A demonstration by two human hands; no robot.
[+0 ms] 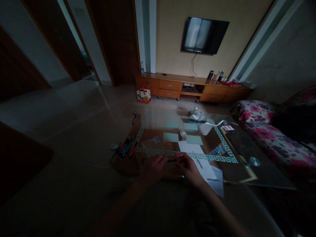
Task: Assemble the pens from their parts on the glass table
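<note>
Above the near edge of the glass table (172, 177), a thin dark pen (171, 161) spans the gap between my hands. The fingers of my left hand (154, 165) are closed around its left end. At the other end, my right hand (188, 167) pinches it between thumb and fingers. Several pens (125, 147) lie in a bunch on the table, left of my left hand. Beyond the hands rests a clear plastic bag (151, 143). White paper (206, 169) lies to the right of my right hand, with a slim grey item on it. The room is dim and fine detail is blurred.
A crumpled plastic bag (197, 114) and a red-and-white card (227, 127) are toward the table's far right. A flowered sofa (261, 128) stands at right. A low wooden cabinet (170, 86) runs along the far wall, with a paper gift bag (143, 95) before it.
</note>
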